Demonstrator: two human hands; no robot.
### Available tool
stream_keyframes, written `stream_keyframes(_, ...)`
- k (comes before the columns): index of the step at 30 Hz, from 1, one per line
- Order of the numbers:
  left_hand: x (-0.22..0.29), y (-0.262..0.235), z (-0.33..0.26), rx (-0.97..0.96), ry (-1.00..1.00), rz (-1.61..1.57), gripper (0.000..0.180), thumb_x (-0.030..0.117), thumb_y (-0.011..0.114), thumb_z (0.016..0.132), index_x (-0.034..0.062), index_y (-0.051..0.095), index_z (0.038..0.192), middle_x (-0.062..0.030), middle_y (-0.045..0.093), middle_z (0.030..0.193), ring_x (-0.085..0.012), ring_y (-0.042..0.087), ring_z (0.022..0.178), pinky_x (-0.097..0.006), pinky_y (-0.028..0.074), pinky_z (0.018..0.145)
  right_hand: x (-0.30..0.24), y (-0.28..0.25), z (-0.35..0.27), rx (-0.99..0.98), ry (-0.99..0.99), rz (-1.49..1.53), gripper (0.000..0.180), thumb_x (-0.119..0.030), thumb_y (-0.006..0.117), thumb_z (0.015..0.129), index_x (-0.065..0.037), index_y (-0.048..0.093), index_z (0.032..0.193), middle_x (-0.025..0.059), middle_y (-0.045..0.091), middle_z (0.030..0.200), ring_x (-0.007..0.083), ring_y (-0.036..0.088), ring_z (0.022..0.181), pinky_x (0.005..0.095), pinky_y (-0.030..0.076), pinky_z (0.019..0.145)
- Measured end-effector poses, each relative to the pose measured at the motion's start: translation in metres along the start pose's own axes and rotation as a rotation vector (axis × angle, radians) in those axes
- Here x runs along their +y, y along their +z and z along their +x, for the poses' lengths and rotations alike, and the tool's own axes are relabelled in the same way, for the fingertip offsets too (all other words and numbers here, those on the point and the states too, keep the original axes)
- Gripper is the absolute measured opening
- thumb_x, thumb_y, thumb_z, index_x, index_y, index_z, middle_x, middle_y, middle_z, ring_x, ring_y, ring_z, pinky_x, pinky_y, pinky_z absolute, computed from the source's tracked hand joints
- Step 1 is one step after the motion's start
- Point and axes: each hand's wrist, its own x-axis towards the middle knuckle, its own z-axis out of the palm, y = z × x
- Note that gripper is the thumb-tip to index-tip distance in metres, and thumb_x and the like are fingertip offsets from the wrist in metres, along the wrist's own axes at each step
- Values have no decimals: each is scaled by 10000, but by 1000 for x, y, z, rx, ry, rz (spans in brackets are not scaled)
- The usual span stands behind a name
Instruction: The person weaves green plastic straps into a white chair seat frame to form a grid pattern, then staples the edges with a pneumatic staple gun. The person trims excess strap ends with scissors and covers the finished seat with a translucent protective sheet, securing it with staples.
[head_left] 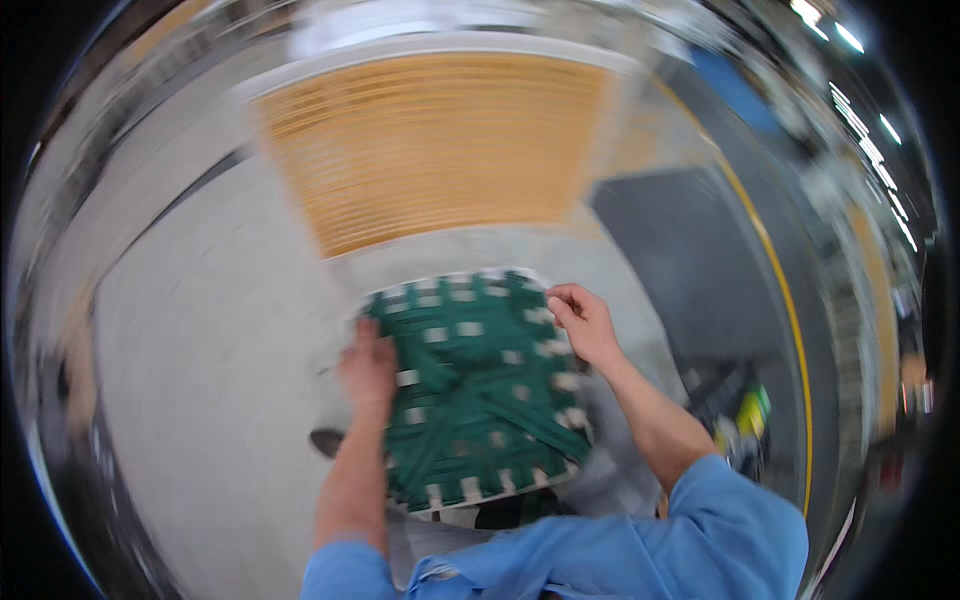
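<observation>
- A wide stack of thin tan sheets (435, 150) fills the far middle of the scene, its ribbed front face blurred by motion, with a pale top edge along its far side.
- A small yellow and green item (752, 410) lies at the near right on the dark floor; its kind cannot be told through the blur.
- A yellow line (785, 300) curves along the dark floor (690, 260) on the right, beside the pale grey floor (220, 330) that takes up the left.
- No open container shows clearly.
- The green panel (475, 390) sits in the near middle, held in front of the person. It is roughly square, dark green, with small pale rectangular patches along its edges and across its face, and raised green bands crossing it.
- The left hand (368, 368) grips the panel's left edge, fingers curled onto it.
- The right hand (585, 325) holds the panel's far right corner, fingers closed on the edge.
- Blue sleeves (740, 520) show at the near edge.
</observation>
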Motion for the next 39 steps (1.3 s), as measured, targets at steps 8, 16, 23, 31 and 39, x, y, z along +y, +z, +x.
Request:
stream_keyframes(8,21,1,-1,90,168,215,492,357,443,1094,112,530,1512,-42,466,1610,-259,528,1400,-443,463,1078,24,-329,-282,650,743,-769,293,-259,710,879,-3,751,1015,167,753,891,278,732,820,421,576,766)
stream_keyframes(16,18,-22,14,18,7,22,500,325,544,1025,200,531,1509,-50,534,1552,-335,629,1232,-441,494,1060,140,-295,-329,648,926,-348,464,-103,864,787,-11,691,1207,64,705,1049,194,665,849,387,539,712)
stream_keyframes(23,-1,-26,23,27,-4,113,542,404,502,1027,219,506,1537,49,455,1616,-391,612,1172,-470,491,1025,61,-280,-298,652,667,-429,767,68,639,638,-27,513,1388,72,657,1158,250,635,1068,368,500,953)
stream_keyframes(31,-13,-32,15,48,-29,80,524,410,510,1022,202,538,1502,69,449,1604,-356,601,1128,-464,514,970,-117,-111,-91,39,290,-146,469,-83,759,911,3,597,1342,77,674,1252,204,629,1137,350,480,1003)
stream_keyframes(39,-16,-36,22,28,-45,1,536,413,560,995,215,546,1492,78,454,1599,-351,608,1125,-466,528,941,-143,165,67,-652,245,-143,417,-312,794,920,-26,654,1190,36,693,950,130,601,672,313,505,592)
